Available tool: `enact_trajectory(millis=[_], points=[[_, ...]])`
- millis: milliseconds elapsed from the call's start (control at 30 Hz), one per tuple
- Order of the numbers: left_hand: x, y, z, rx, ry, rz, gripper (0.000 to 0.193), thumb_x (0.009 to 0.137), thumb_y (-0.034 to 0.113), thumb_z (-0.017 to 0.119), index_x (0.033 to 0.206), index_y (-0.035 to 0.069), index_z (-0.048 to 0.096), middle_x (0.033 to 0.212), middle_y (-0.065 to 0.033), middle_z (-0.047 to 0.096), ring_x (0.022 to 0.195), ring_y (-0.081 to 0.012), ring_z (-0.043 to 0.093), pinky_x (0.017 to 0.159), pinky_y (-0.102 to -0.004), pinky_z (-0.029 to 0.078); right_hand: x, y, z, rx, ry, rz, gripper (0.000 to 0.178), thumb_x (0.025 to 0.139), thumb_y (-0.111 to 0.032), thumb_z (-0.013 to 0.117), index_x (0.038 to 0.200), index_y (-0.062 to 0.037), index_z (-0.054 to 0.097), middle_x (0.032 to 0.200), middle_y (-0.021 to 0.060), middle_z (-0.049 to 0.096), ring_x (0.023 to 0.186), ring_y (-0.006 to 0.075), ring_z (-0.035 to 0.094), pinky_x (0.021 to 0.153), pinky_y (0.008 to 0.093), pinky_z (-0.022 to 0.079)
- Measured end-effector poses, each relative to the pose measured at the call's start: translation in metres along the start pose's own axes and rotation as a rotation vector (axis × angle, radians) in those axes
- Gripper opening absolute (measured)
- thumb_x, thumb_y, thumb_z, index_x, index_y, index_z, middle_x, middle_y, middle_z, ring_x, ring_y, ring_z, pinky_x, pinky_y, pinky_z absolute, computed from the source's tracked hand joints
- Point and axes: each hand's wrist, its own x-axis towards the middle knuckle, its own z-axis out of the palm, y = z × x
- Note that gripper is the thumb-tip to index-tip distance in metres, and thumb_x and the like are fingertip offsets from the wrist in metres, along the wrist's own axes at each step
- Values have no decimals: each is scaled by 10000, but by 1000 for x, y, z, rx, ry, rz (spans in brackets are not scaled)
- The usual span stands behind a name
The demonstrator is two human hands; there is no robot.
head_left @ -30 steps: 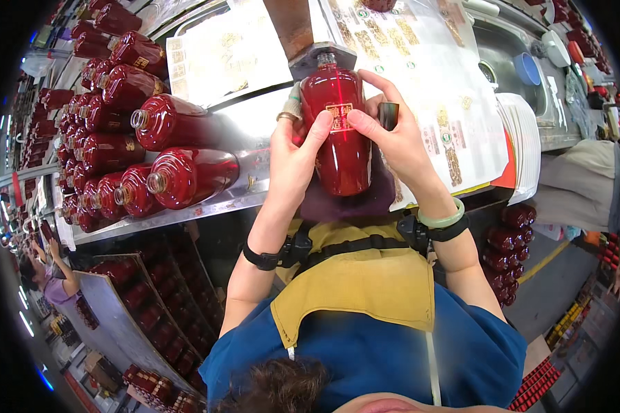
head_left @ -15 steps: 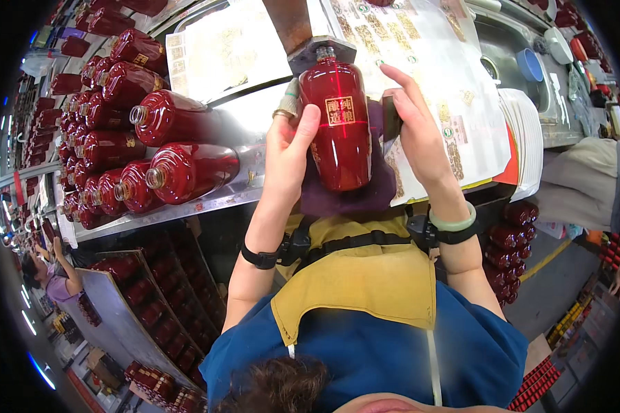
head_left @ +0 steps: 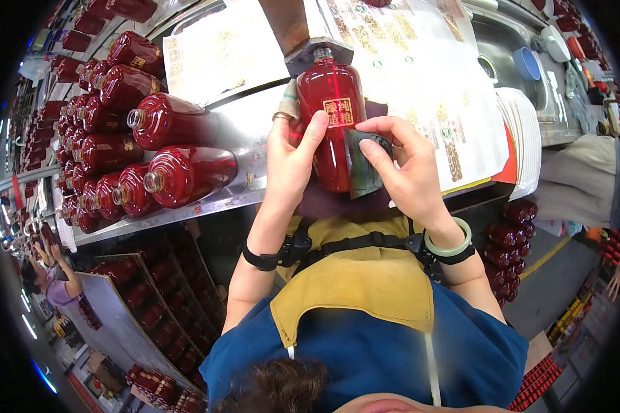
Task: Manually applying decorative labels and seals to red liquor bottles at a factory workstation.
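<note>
Your left hand [head_left: 289, 165] is clasping the glass bottle [head_left: 331, 84], seemingly steadying it; right hand [head_left: 410, 168] is pinching a green sheet [head_left: 362, 172] over its right.

- White tube lights [head_left: 43, 374] glow far left.
- Glare streaks the held red bottle [head_left: 334, 144].
- Deep shadow under the bench [head_left: 244, 194].
- Edges bend, ringed in black.

A glossy red bottle [head_left: 334, 146] lies partly behind a dark-green sheet [head_left: 361, 173].
</note>
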Motion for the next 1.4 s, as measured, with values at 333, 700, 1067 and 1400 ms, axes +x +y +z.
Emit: enact_trajectory(millis=[333, 700, 1067, 1400], points=[[-2, 0, 1, 33, 11, -6, 559, 1018, 142, 665, 1493, -32, 427, 1378, -143, 604, 1230, -182, 600, 1057, -347, 492, 1, 3, 3, -42, 26, -79, 176, 913, -32, 705, 1087, -8, 698, 974, 98, 701, 847, 173, 683, 712, 291, 515], [1, -1, 1, 28, 22, 1, 489, 1010, 153, 681, 1422, -32, 495, 1310, -133, 641, 1165, -172, 630, 1009, -337, 512, 3, -5, 4, -170, 34, -95, 165, 884, -40, 726, 1047, -23, 705, 910, 102, 673, 783, 210, 665, 659, 315, 498], [3, 2, -14, -19, -28, -57, 571, 1094, 309, 529, 1535, -27, 393, 1432, -121, 577, 1278, -169, 570, 1106, -338, 438, 16, -5, -18, 226, 10, 92, 184, 990, -6, 623, 1157, 9, 697, 1049, 22, 704, 924, 72, 626, 820, 242, 515], [5, 0, 8, -93, 45, 4, 691, 993, 118, 697, 1558, -33, 329, 1404, -158, 579, 1253, -197, 590, 1051, -340, 507, 38, 21, -1, 301, -83, 329, 324, 941, -294, 781, 1062, -43, 616, 829, -68, 484, 762, 33, 427, 686, 211, 385]])
